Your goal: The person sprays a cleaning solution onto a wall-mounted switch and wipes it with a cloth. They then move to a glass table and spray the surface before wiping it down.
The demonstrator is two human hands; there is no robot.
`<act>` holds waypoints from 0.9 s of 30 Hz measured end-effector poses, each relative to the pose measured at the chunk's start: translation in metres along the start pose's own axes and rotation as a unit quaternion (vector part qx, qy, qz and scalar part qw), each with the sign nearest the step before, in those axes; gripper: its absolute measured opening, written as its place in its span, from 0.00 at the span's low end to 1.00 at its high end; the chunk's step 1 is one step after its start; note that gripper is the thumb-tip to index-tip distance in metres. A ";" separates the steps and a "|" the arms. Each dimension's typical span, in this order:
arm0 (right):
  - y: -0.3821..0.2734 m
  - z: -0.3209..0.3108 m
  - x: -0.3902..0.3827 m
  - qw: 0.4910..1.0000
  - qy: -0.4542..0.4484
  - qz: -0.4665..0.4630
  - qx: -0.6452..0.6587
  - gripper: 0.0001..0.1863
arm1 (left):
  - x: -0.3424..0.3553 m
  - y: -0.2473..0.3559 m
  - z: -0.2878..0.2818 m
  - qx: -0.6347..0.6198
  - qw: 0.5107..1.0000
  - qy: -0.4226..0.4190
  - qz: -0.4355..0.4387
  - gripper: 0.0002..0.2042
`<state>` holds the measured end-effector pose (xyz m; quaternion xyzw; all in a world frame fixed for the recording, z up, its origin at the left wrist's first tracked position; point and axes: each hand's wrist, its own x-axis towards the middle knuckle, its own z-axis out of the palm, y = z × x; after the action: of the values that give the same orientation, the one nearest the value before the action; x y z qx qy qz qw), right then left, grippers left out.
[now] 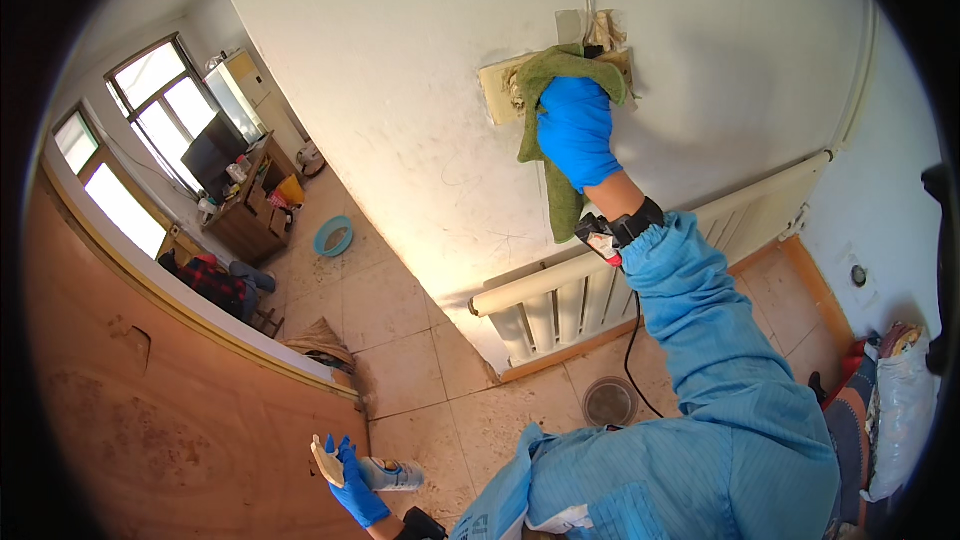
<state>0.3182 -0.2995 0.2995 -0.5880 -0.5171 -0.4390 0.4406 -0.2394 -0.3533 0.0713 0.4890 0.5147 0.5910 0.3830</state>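
The right hand (578, 130), in a thin, wrinkled blue glove, grasps a green cloth (564, 210) and presses it against the far wall (420, 110), its fingertips hidden. The soft, napped cloth partly covers a rectangular cream fixture (497, 93), whose surface beside the cloth is rough and broken; one fold hangs below the glove. The left hand (352, 488), likewise gloved, is clenched on a cylindrical spray bottle (392, 474) at near left, its pale head angled upward, above dull, stained floor tiles (405, 378). Below the cloth, to the right, runs a ribbed, cream-painted radiator (570, 310). A round, shallow blue basin (333, 236) rests on the floor at far left.
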 end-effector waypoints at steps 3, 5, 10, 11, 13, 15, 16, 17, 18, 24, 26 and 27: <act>-0.007 -0.001 0.000 1.000 -0.015 0.011 -0.004 0.12 | 0.000 0.000 0.000 0.001 1.000 0.006 -0.019 0.26; -0.011 -0.002 -0.001 1.000 -0.024 0.015 -0.006 0.12 | 0.000 -0.001 0.000 0.008 0.999 0.010 -0.030 0.25; -0.015 -0.002 0.000 1.000 -0.018 0.000 -0.017 0.12 | 0.003 -0.004 -0.001 0.019 1.000 -0.002 -0.007 0.25; -0.016 -0.001 0.001 1.000 -0.021 0.003 -0.017 0.12 | 0.003 -0.006 -0.001 0.010 1.000 0.002 -0.007 0.25; -0.017 0.000 0.001 1.000 -0.017 0.008 -0.008 0.12 | 0.003 -0.009 0.000 0.012 1.000 -0.004 0.016 0.25; -0.019 0.001 0.002 1.000 -0.008 -0.002 0.002 0.11 | 0.004 -0.011 0.000 0.005 1.000 0.000 -0.003 0.26; -0.020 0.001 0.003 1.000 -0.006 -0.003 0.008 0.11 | 0.004 -0.012 0.000 0.006 1.000 -0.014 0.012 0.26; -0.022 0.002 0.003 1.000 -0.009 -0.002 0.010 0.11 | 0.005 -0.012 0.000 0.005 1.000 -0.006 -0.017 0.27; -0.023 0.002 0.003 1.000 -0.012 -0.001 0.013 0.11 | 0.006 -0.013 -0.001 0.006 1.000 -0.010 -0.028 0.28; -0.028 0.005 -0.001 0.999 -0.029 0.007 0.016 0.13 | 0.009 -0.022 0.000 -0.007 1.000 -0.024 -0.019 0.29; -0.026 0.006 -0.003 0.999 -0.029 0.001 0.016 0.13 | 0.009 -0.025 0.002 -0.008 1.000 -0.022 -0.008 0.29; -0.025 0.007 -0.004 1.000 -0.025 -0.010 0.012 0.12 | 0.009 -0.025 0.003 -0.007 1.000 -0.020 -0.011 0.29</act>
<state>0.2935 -0.2919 0.2958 -0.5882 -0.5387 -0.4225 0.4304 -0.2394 -0.3391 0.0482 0.4920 0.5083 0.5805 0.4032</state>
